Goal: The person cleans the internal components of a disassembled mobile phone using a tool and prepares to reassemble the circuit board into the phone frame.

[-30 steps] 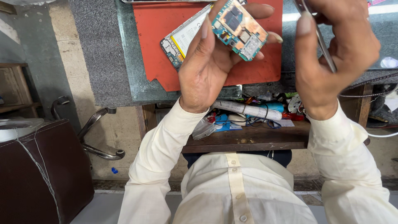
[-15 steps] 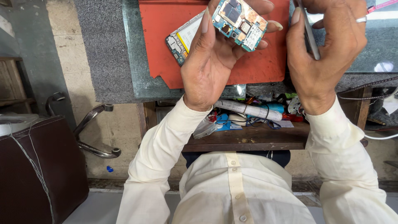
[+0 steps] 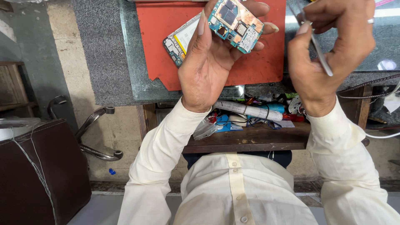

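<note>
The left hand [image 3: 208, 62] grips a teal circuit board [image 3: 235, 24] between thumb and fingertips, above the counter's near edge; the right hand [image 3: 329, 50] pinches metal tweezers [image 3: 318, 48].

Circuit board [image 3: 235, 24] in left hand [image 3: 208, 66]: teal laminate, matt, with dull copper-toned foil and metal shield cans. Tweezers [image 3: 316, 46] pinched in right hand [image 3: 329, 54]: bare steel, smooth, slight sheen. Behind left grip: red mat [image 3: 258, 62], matt, rubbery look, ragged cut edge. Opened phone [image 3: 180, 39] on it: plastic frame, pale glossy battery face. Glass top [image 3: 133, 62] under mat: glossy, greenish. Grey sheet [image 3: 96, 50] beside it: rough, felt-like. Below both grips: wooden shelf [image 3: 250, 139], worn, matt. Sleeves: cream woven cloth.
</note>
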